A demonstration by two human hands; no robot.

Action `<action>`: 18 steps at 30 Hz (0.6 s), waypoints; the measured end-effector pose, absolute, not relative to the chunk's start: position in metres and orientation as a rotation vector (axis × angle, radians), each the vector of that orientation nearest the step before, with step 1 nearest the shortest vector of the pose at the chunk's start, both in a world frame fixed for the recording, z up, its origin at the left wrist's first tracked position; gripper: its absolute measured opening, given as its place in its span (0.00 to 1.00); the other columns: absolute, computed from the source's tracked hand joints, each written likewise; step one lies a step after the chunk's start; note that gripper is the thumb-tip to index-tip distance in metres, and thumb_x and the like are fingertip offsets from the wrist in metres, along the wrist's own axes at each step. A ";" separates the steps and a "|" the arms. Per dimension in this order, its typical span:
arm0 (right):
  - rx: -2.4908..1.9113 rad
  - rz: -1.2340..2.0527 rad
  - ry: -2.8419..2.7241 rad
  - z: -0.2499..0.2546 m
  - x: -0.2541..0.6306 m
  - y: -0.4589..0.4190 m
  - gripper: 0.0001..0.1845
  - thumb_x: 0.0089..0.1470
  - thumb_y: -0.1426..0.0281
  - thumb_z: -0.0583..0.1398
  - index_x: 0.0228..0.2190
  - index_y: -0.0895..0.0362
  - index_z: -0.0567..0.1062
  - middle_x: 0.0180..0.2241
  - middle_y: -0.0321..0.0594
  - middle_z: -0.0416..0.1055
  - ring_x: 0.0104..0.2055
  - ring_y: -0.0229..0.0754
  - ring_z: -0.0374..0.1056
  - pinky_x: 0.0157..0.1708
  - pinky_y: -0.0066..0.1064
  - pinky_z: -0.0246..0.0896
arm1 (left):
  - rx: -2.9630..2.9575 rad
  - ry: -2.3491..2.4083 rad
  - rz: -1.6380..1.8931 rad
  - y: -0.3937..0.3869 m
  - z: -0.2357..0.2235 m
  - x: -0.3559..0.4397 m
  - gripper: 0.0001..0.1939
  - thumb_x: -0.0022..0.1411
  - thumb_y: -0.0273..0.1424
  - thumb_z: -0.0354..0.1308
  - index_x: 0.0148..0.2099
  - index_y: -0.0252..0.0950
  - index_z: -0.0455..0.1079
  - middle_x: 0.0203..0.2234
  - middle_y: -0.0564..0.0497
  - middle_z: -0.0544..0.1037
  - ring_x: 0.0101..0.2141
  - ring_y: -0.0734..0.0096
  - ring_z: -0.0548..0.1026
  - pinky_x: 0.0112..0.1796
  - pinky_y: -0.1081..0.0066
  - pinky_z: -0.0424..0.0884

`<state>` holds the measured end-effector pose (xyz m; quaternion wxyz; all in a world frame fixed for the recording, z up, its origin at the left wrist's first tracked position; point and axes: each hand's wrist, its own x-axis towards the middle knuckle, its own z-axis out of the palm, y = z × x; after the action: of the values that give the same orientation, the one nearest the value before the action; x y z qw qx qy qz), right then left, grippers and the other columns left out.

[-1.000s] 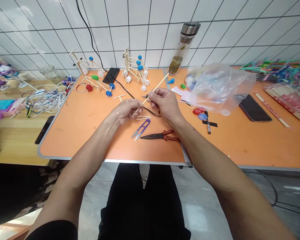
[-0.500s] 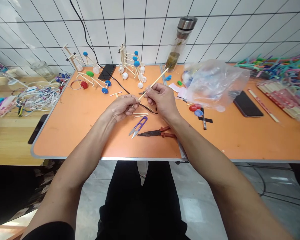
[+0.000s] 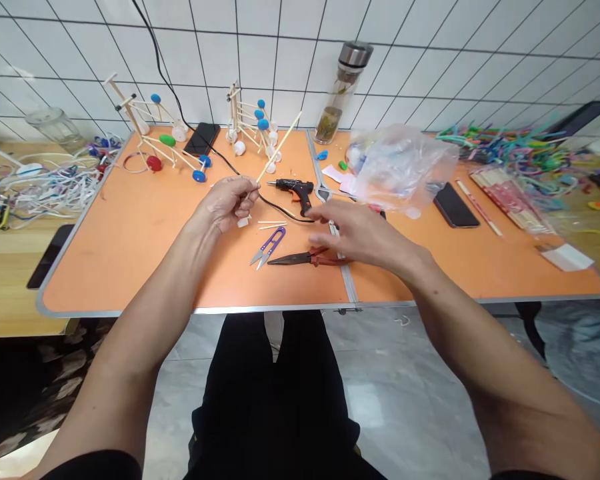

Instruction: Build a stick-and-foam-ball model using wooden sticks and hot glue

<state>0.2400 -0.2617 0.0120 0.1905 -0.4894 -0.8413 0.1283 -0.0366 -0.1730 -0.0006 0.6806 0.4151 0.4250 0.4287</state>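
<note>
Stick (image 3: 283,143) up at a slant, its lower end pinched between thumb and fingers of the left hand (image 3: 233,201), above the orange table (image 3: 145,260)! Across from it, the right hand (image 3: 367,230) hangs with its fingers parted, grasping nothing that I can see, close by the glue gun (image 3: 296,189) and over the handles of the pliers (image 3: 293,258); whether it touches either, I can't tell. Purple snips (image 3: 280,235) lie with blades apart, just beside some short sticks (image 3: 273,223).

How far along are we? Two builds stand at the back, a long frame with a green knob (image 3: 167,141) and a smaller frame with blue knobs (image 3: 263,125); both look well built up, finished or not I can't say. The held stick joins nothing that shows, so I'd judge its fixing is left to do.

Any writing? Red patches mark the stick packet (image 3: 510,200) at the right, too blurred to read, and I make out no brand on the glue gun or the bottle (image 3: 337,93).
</note>
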 end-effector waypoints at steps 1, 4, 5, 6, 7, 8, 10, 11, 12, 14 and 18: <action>-1.388 0.337 -2.491 0.009 0.248 -0.273 0.18 0.64 0.63 0.69 0.54 0.50 0.82 0.53 0.46 0.83 0.53 0.57 0.78 0.46 0.43 0.69 | 0.918 0.949 0.964 -0.174 0.001 -0.036 0.08 0.51 0.24 0.66 0.27 0.35 0.68 0.19 0.55 0.69 0.16 0.86 0.56 0.15 0.81 0.44; -1.365 0.234 -2.727 -0.010 0.265 -0.292 0.16 0.68 0.61 0.66 0.54 0.54 0.82 0.56 0.50 0.81 0.53 0.58 0.78 0.44 0.44 0.69 | 0.892 0.944 0.970 -0.176 0.004 -0.033 0.06 0.51 0.23 0.65 0.28 0.33 0.70 0.19 0.55 0.69 0.15 0.85 0.57 0.15 0.80 0.44; -1.335 0.189 -2.738 -0.018 0.268 -0.294 0.16 0.70 0.61 0.65 0.55 0.55 0.82 0.56 0.51 0.81 0.53 0.57 0.79 0.46 0.44 0.70 | 0.888 0.947 0.973 -0.177 0.004 -0.033 0.05 0.51 0.23 0.65 0.28 0.33 0.70 0.18 0.55 0.70 0.15 0.85 0.57 0.15 0.80 0.44; -1.302 0.148 -2.746 -0.025 0.270 -0.295 0.17 0.73 0.61 0.63 0.56 0.55 0.81 0.55 0.51 0.81 0.53 0.56 0.79 0.47 0.44 0.70 | 0.885 0.948 0.978 -0.177 0.004 -0.033 0.05 0.51 0.23 0.64 0.28 0.33 0.70 0.18 0.55 0.69 0.15 0.85 0.57 0.15 0.80 0.44; -1.260 0.083 -2.752 -0.032 0.272 -0.296 0.17 0.76 0.60 0.60 0.56 0.56 0.81 0.53 0.51 0.81 0.51 0.55 0.79 0.47 0.44 0.70 | 0.884 0.948 0.985 -0.177 0.004 -0.034 0.05 0.51 0.23 0.64 0.28 0.33 0.70 0.18 0.55 0.69 0.15 0.85 0.57 0.15 0.80 0.44; -1.217 0.005 -2.755 -0.037 0.273 -0.296 0.18 0.77 0.59 0.58 0.56 0.57 0.80 0.52 0.51 0.82 0.50 0.54 0.79 0.47 0.44 0.70 | 0.883 0.946 0.992 -0.176 0.003 -0.035 0.05 0.51 0.23 0.64 0.27 0.33 0.70 0.18 0.55 0.69 0.15 0.85 0.57 0.15 0.80 0.44; -1.142 -0.176 -2.750 -0.046 0.278 -0.298 0.19 0.79 0.60 0.56 0.55 0.59 0.80 0.49 0.51 0.82 0.48 0.54 0.79 0.45 0.43 0.70 | 0.878 0.939 1.007 -0.174 0.001 -0.037 0.06 0.51 0.24 0.64 0.27 0.33 0.69 0.18 0.56 0.69 0.15 0.85 0.57 0.15 0.80 0.44; -1.104 -0.268 -2.741 -0.050 0.281 -0.299 0.19 0.79 0.61 0.56 0.54 0.60 0.80 0.47 0.51 0.82 0.47 0.54 0.79 0.44 0.43 0.70 | 0.874 0.936 1.013 -0.173 0.000 -0.038 0.06 0.51 0.24 0.64 0.27 0.34 0.69 0.18 0.56 0.69 0.14 0.85 0.57 0.15 0.80 0.44; -1.073 -0.350 -2.731 -0.053 0.286 -0.301 0.18 0.78 0.62 0.57 0.54 0.61 0.80 0.46 0.51 0.82 0.46 0.54 0.79 0.42 0.43 0.70 | 0.869 0.933 1.019 -0.172 -0.001 -0.039 0.07 0.51 0.24 0.65 0.27 0.34 0.68 0.18 0.56 0.70 0.14 0.85 0.57 0.15 0.80 0.44; -1.026 -0.460 -2.692 -0.059 0.295 -0.304 0.15 0.77 0.64 0.58 0.52 0.62 0.80 0.43 0.51 0.82 0.42 0.53 0.79 0.38 0.42 0.70 | 0.859 0.930 1.033 -0.170 -0.002 -0.039 0.07 0.51 0.24 0.65 0.28 0.34 0.69 0.19 0.56 0.70 0.14 0.85 0.58 0.15 0.81 0.44; -1.151 -0.170 -2.402 -0.061 0.301 -0.308 0.14 0.75 0.65 0.56 0.53 0.57 0.79 0.47 0.53 0.83 0.47 0.55 0.80 0.42 0.44 0.74 | 0.877 0.899 1.037 -0.170 -0.002 -0.039 0.06 0.52 0.24 0.65 0.27 0.33 0.69 0.19 0.55 0.70 0.15 0.85 0.59 0.15 0.81 0.45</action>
<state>0.3006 -0.3083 -0.0607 0.2340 -0.4193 -0.8750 -0.0619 -0.0390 -0.1698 -0.0017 0.6863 0.3917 0.4014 0.4631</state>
